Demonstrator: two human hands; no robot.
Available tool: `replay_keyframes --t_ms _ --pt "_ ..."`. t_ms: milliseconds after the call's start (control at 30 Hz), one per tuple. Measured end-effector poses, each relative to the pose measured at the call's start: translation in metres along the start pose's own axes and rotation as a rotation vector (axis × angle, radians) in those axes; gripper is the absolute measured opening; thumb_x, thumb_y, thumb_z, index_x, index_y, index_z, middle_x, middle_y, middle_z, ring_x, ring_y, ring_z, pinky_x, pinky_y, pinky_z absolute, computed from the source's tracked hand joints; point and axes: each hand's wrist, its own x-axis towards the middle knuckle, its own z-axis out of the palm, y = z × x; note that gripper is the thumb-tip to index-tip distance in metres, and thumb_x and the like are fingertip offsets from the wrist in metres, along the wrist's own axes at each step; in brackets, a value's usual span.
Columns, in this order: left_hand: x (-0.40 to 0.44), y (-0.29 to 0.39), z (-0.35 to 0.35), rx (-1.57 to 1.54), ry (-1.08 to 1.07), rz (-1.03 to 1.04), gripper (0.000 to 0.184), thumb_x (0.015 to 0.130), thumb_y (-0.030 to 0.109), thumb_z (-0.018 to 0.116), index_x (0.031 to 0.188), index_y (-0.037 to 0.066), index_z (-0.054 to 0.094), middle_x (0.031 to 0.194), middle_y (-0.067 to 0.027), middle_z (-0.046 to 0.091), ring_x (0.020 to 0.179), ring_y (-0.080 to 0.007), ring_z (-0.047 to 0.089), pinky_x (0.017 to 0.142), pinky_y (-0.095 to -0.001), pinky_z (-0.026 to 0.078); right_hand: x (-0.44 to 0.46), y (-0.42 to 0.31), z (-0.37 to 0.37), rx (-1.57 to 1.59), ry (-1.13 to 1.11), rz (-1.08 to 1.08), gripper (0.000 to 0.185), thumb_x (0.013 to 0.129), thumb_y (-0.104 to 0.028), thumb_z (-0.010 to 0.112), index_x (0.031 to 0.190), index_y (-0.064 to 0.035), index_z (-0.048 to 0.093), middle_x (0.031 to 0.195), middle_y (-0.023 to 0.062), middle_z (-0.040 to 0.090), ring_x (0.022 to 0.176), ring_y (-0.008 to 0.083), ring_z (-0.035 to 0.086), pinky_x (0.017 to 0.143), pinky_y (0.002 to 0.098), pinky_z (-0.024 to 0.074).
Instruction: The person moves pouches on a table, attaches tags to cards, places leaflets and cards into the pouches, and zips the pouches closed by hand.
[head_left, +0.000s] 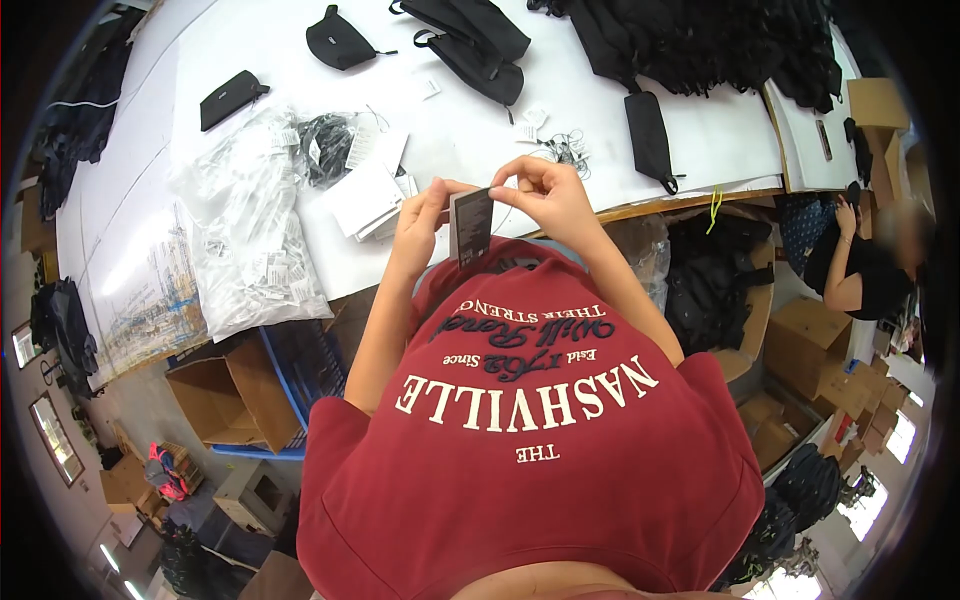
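Observation:
A dark hang tag (472, 228) with small pale print hangs upright between my hands, just past the table's front edge. My left hand (422, 218) is closed on its left side, thumb raised. The thumb and forefinger of my right hand (550, 203) pinch together at its top right corner; whether a cord is also between them is too small to tell. White cards (366, 203) lie in a pile by my left hand. Beyond my right hand are a tangle of dark cords (567, 150) and small white labels (527, 128).
A clear plastic bag (250, 235) of labels lies at left. Black pouches (340, 40), (233, 98), (649, 138) and a black heap (690, 45) rest on the white table (480, 150). Cardboard boxes (232, 395) stand below. A co-worker (865, 245) is at far right.

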Motion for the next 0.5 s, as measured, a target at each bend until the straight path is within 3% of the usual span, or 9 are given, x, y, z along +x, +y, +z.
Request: replay_keyframes --t_ms 167,267,300,400,433,500 --pt "0.019 -0.013 -0.007 0.223 -0.169 0.083 0.016 0.095 0.018 0.055 0.093 0.002 0.056 0.082 -0.0010 0.059 0.079 -0.0071 0.054 0.073 -0.0223 0.043 0.006 0.003 -0.005 0.064 -0.135 0.071 0.013 0.083 -0.016 0.070 0.088 -0.0047 0.064 0.053 -0.0100 0.033 0.050 0.0015 0.028 0.050 0.0207 0.0217" --pt "0.029 -0.009 0.000 0.251 -0.100 0.269 0.014 0.095 0.017 0.054 0.092 0.004 0.054 0.080 -0.0008 0.058 0.074 -0.0061 0.052 0.067 -0.0205 0.040 0.014 0.009 -0.010 0.212 -0.181 0.170 0.017 0.088 -0.022 0.065 0.091 -0.0054 0.062 0.051 -0.0069 0.042 0.046 0.0026 0.035 0.046 0.0206 0.0271" --pt "0.035 -0.005 -0.002 0.162 -0.118 0.209 0.014 0.096 0.016 0.053 0.093 0.003 0.054 0.078 -0.0034 0.058 0.069 -0.0074 0.052 0.062 -0.0209 0.041 0.015 0.009 -0.012 0.254 -0.184 0.214 0.018 0.088 -0.023 0.064 0.091 -0.0054 0.062 0.051 -0.0059 0.044 0.046 0.0029 0.037 0.045 0.0206 0.0290" --pt "0.068 0.004 -0.001 0.148 -0.025 0.304 0.017 0.095 0.017 0.053 0.091 0.002 0.055 0.076 -0.0044 0.059 0.059 -0.0079 0.052 0.053 -0.0210 0.041 0.021 0.014 -0.018 0.263 -0.216 0.259 0.019 0.089 -0.022 0.062 0.091 -0.0033 0.061 0.053 -0.0028 0.049 0.046 0.0045 0.044 0.044 0.0208 0.0350" --pt "0.086 0.005 -0.009 0.215 -0.070 0.274 0.017 0.095 0.017 0.053 0.097 -0.001 0.055 0.076 -0.0062 0.058 0.068 -0.0104 0.055 0.059 -0.0228 0.044 0.023 0.016 -0.019 0.279 -0.202 0.255 0.019 0.089 -0.021 0.062 0.091 -0.0027 0.061 0.053 -0.0026 0.050 0.046 0.0045 0.044 0.044 0.0206 0.0347" --pt "0.139 -0.001 -0.027 0.384 0.005 0.339 0.023 0.093 0.018 0.056 0.103 -0.003 0.054 0.085 -0.0092 0.059 0.072 -0.0124 0.057 0.061 -0.0246 0.046 0.026 0.014 -0.023 0.295 -0.161 0.250 0.018 0.088 -0.019 0.063 0.090 -0.0013 0.061 0.053 -0.0026 0.050 0.046 0.0046 0.043 0.044 0.0205 0.0343"
